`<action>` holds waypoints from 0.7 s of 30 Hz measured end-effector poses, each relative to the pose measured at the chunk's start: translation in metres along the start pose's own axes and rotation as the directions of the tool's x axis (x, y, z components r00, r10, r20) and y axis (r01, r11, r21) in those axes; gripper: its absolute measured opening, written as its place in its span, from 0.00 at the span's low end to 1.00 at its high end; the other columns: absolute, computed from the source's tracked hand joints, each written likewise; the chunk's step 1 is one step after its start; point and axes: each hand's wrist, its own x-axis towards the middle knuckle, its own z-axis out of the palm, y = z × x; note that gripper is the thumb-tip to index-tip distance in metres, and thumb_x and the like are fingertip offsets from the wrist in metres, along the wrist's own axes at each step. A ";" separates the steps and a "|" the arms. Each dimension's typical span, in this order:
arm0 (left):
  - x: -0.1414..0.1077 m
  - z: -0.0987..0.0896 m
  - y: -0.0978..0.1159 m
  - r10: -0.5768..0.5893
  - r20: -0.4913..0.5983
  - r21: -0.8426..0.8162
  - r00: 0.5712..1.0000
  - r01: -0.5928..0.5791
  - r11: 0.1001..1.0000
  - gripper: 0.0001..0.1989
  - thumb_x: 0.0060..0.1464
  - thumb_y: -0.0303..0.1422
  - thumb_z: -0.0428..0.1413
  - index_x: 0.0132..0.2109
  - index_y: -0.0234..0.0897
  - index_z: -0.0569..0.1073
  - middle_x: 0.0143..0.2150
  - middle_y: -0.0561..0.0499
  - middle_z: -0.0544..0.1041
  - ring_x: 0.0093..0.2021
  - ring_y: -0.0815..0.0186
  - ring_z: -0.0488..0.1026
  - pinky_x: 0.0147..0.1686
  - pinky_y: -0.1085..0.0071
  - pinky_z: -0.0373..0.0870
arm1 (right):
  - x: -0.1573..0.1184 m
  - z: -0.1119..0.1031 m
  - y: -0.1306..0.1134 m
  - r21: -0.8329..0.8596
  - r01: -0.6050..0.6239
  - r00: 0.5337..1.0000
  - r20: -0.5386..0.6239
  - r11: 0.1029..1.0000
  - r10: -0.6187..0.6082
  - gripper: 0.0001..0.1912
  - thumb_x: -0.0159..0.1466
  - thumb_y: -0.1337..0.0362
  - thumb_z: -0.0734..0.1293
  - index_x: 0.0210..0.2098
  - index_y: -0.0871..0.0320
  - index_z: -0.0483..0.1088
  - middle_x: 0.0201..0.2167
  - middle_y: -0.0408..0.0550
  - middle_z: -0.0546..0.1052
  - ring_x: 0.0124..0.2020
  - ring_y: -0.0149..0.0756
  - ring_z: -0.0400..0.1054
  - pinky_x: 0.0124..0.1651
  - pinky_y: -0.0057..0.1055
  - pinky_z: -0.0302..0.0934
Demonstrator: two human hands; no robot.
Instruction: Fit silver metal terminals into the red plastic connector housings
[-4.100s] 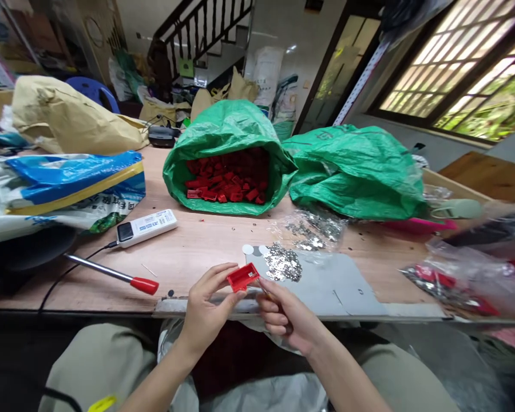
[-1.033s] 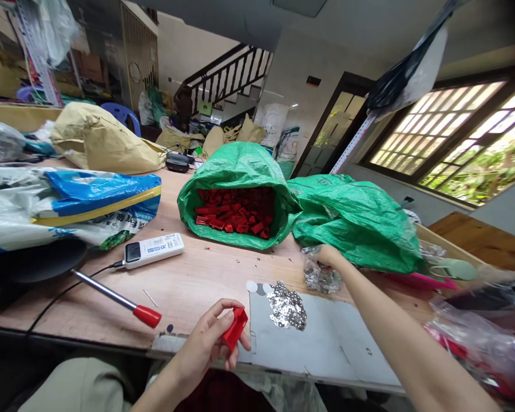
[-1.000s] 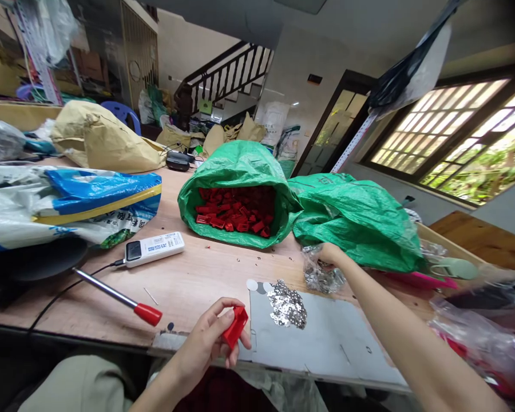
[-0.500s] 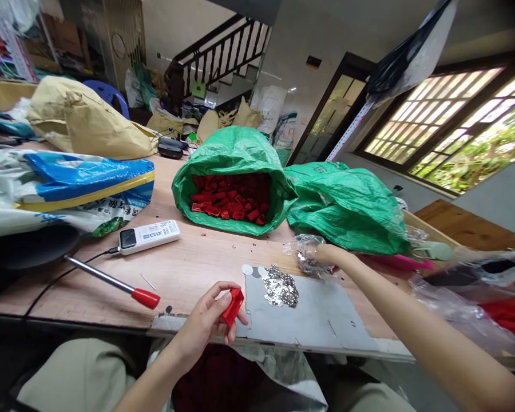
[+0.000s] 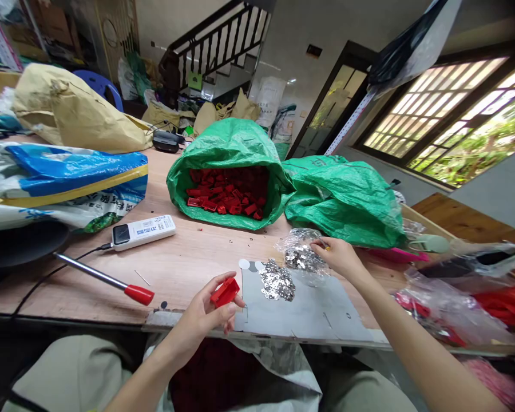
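Observation:
My left hand (image 5: 212, 306) holds a red plastic piece (image 5: 225, 292) between thumb and fingers, over the left edge of a grey sheet (image 5: 313, 315). A loose pile of small silvery metal pieces (image 5: 278, 281) lies on that sheet. Behind and right of the pile, a clear plastic bag (image 5: 304, 256) lies open with more such metal pieces. At the bag's right side is my right hand (image 5: 332, 252), its fingertips pressed together; whatever is between them is too small to name.
An open green sack (image 5: 227, 143) of red pieces lies at the back, beside another green sack (image 5: 347, 200). A white power bank (image 5: 143, 232) and a red-handled metal rod (image 5: 139, 294) lie left. Below the table edge, a pale sack (image 5: 283, 366) hangs open.
My right hand has drawn out of the clear bag's contents and lifted, fingertips pinched. In my left hand the red piece has turned to lie more level. The view has shifted slightly.

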 end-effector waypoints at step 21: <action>-0.003 0.004 0.000 0.026 -0.099 0.065 0.995 -0.020 0.998 0.28 0.55 0.41 0.66 0.56 0.38 0.64 0.42 0.47 0.78 0.26 0.74 0.71 0.28 0.76 0.68 | -0.066 0.032 -0.009 0.298 0.073 0.987 -0.160 0.952 -0.026 0.09 0.58 0.56 0.64 0.28 0.55 0.68 0.33 0.52 0.78 0.31 0.42 0.67 0.34 0.34 0.61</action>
